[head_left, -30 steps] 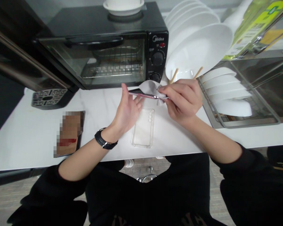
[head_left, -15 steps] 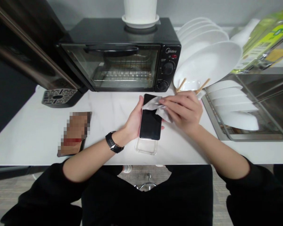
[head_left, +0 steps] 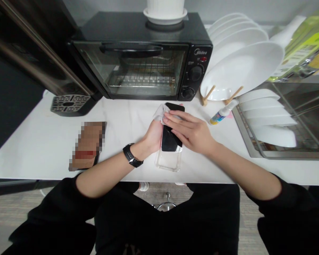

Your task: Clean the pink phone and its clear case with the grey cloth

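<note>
A black phone with a pale edge [head_left: 170, 140] is held in my left hand [head_left: 153, 135], whose fingers wrap round it from the left and beneath. Across the upper part of its screen lies my right hand [head_left: 192, 131], fingers together, pressing a light grey cloth [head_left: 161, 111] that sticks out at the phone's upper left. Just below the phone, a clear phone case [head_left: 168, 163] rests on the white counter [head_left: 124, 141]. To the right stands a small spray bottle [head_left: 220, 115], tilted, with a blue and yellow label.
Behind my hands is a black toaster oven [head_left: 143, 71] with a white pot on top. White plates [head_left: 244, 67] stand in a rack at the right, beside bowls [head_left: 266, 113] over a sink. A flat, pixelated object [head_left: 87, 145] lies at the left.
My right hand has moved left across the phone with the cloth, which now covers the screen's upper left. The spray bottle has come into clearer view. The camera view has shifted slightly.
</note>
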{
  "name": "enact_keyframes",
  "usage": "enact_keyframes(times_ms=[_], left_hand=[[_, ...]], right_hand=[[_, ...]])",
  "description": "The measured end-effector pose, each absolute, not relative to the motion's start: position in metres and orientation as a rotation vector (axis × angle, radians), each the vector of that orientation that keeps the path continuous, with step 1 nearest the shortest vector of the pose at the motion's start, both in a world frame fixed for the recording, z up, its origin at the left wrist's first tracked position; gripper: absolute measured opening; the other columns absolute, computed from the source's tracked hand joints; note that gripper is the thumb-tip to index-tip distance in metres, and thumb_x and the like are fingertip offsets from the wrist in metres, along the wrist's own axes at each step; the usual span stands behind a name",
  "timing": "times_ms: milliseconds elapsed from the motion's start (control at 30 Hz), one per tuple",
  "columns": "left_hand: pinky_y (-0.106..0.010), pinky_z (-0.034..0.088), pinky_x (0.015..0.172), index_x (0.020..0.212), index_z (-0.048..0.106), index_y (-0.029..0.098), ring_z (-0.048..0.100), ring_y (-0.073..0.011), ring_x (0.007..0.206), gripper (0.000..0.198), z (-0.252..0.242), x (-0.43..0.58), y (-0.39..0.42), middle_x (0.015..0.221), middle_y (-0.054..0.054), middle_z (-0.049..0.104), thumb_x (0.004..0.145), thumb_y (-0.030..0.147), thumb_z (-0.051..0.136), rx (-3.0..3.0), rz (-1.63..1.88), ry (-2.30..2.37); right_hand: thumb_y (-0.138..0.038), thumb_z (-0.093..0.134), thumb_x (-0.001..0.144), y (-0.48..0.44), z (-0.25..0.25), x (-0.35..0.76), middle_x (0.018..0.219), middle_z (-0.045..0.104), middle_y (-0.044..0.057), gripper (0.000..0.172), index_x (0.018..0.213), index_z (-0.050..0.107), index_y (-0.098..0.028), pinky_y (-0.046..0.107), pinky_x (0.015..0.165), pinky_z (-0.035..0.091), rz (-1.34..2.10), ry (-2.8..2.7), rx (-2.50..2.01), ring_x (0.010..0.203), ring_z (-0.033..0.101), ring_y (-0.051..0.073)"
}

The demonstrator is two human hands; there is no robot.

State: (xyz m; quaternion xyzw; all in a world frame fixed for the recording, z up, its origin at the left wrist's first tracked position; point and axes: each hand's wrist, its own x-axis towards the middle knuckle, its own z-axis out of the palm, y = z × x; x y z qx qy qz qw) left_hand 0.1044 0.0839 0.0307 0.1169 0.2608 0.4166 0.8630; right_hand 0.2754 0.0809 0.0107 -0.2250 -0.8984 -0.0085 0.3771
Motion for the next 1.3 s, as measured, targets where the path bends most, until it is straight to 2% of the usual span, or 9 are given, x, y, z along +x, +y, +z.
enact_keyframes(times_ms=[167, 367, 533, 733, 867, 967, 1067, 1133, 1300], left_hand=[[-0.039, 0.067, 0.087, 0.152, 0.067, 0.020, 0.084, -0.0260, 0.091, 0.070, 0.034, 0.092, 0.084, 0.101, -0.010, 0.085, 0.112, 0.068, 0.034, 0.201, 0.964, 0.590], [-0.042, 0.066, 0.096, 0.155, 0.063, 0.012, 0.084, -0.0273, 0.095, 0.085, 0.041, 0.088, 0.085, 0.102, -0.012, 0.085, 0.109, 0.076, 0.031, 0.240, 1.006, 0.594], [-0.035, 0.065, 0.098, 0.140, 0.073, 0.016, 0.083, -0.0212, 0.090, 0.066, 0.045, 0.096, 0.083, 0.096, -0.005, 0.085, 0.114, 0.064, 0.035, 0.250, 1.071, 0.603], [-0.047, 0.067, 0.097, 0.142, 0.073, 0.022, 0.082, -0.0323, 0.113, 0.069, 0.041, 0.103, 0.076, 0.112, -0.008, 0.086, 0.113, 0.068, 0.032, 0.252, 0.839, 0.648], [-0.046, 0.065, 0.102, 0.150, 0.069, 0.024, 0.080, -0.0326, 0.121, 0.063, 0.037, 0.107, 0.076, 0.121, -0.007, 0.084, 0.112, 0.063, 0.037, 0.258, 0.943, 0.597], [-0.045, 0.064, 0.104, 0.153, 0.065, 0.021, 0.080, -0.0310, 0.119, 0.065, 0.037, 0.102, 0.081, 0.123, -0.010, 0.084, 0.111, 0.063, 0.038, 0.244, 1.006, 0.626], [-0.041, 0.064, 0.098, 0.151, 0.067, 0.017, 0.081, -0.0300, 0.111, 0.075, 0.036, 0.087, 0.090, 0.113, -0.012, 0.085, 0.108, 0.072, 0.039, 0.238, 1.034, 0.660], [-0.038, 0.065, 0.093, 0.147, 0.068, 0.017, 0.081, -0.0284, 0.108, 0.077, 0.035, 0.077, 0.096, 0.107, -0.010, 0.085, 0.107, 0.075, 0.037, 0.256, 1.085, 0.632], [-0.036, 0.066, 0.088, 0.141, 0.072, 0.016, 0.082, -0.0289, 0.107, 0.077, 0.040, 0.077, 0.100, 0.101, -0.009, 0.085, 0.108, 0.075, 0.034, 0.279, 1.116, 0.612]], right_hand=[[-0.026, 0.067, 0.106, 0.072, 0.010, 0.271, 0.144, 0.079, 0.006, 0.047, 0.152, 0.066, -0.018, 0.042, 0.118, 0.066, -0.056, -2.386, -0.367, 0.143, 0.071, 0.024], [-0.029, 0.068, 0.106, 0.077, 0.012, 0.281, 0.138, 0.081, 0.001, 0.037, 0.143, 0.074, -0.026, 0.042, 0.117, 0.065, -0.092, -2.366, -0.315, 0.135, 0.076, 0.021], [-0.037, 0.062, 0.109, 0.087, 0.019, 0.293, 0.153, 0.072, 0.004, 0.047, 0.155, 0.064, -0.027, 0.054, 0.127, 0.055, -0.156, -2.320, -0.690, 0.150, 0.065, 0.028], [-0.056, 0.045, 0.113, 0.094, 0.017, 0.297, 0.171, 0.054, 0.009, 0.064, 0.170, 0.044, -0.027, 0.065, 0.134, 0.044, -0.033, -2.308, -0.851, 0.165, 0.046, 0.034], [-0.060, 0.042, 0.113, 0.084, 0.015, 0.286, 0.175, 0.048, 0.013, 0.072, 0.174, 0.034, -0.022, 0.063, 0.136, 0.041, 0.043, -2.405, -0.731, 0.167, 0.042, 0.031], [-0.057, 0.046, 0.113, 0.073, 0.014, 0.276, 0.170, 0.054, 0.013, 0.070, 0.171, 0.040, -0.019, 0.056, 0.137, 0.042, 0.046, -2.480, -0.558, 0.164, 0.047, 0.027], [-0.053, 0.057, 0.111, 0.067, 0.012, 0.273, 0.163, 0.063, 0.011, 0.064, 0.162, 0.053, -0.016, 0.047, 0.136, 0.045, -0.007, -2.507, -0.399, 0.157, 0.057, 0.023], [-0.051, 0.061, 0.110, 0.067, 0.012, 0.274, 0.157, 0.069, 0.008, 0.057, 0.157, 0.060, -0.019, 0.045, 0.134, 0.047, -0.031, -2.513, -0.348, 0.153, 0.062, 0.021], [-0.052, 0.057, 0.111, 0.075, 0.018, 0.284, 0.155, 0.071, 0.001, 0.047, 0.151, 0.066, -0.030, 0.056, 0.135, 0.046, -0.048, -2.468, -0.561, 0.156, 0.059, 0.025]])
